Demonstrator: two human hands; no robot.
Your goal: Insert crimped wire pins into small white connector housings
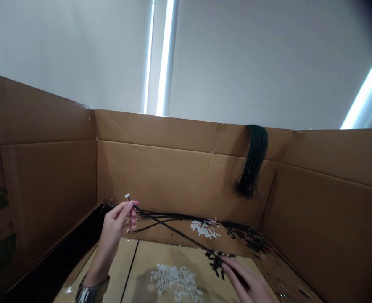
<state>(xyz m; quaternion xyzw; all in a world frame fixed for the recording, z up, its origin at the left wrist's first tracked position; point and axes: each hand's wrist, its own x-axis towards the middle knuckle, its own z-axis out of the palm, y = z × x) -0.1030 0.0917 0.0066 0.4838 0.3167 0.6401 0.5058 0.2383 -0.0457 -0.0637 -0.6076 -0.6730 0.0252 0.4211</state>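
Observation:
My left hand (120, 222) is raised over the left side of the work surface, fingers pinched on the end of a thin black wire (173, 229) tipped with a small white connector (127, 196). The wire runs down to the right toward my right hand (247, 281), which lies low at the bottom edge. Its fingers close on the wire's other end beside a small heap of black connectors (216, 261). A pile of white connectors (176, 281) sits between my hands.
Tall cardboard walls (179, 168) enclose the surface on three sides. A bundle of black wires (253, 162) hangs over the back wall. More black wires (78, 248) lie along the left wall. Another white connector pile (204, 229) and black parts (249, 237) lie farther back.

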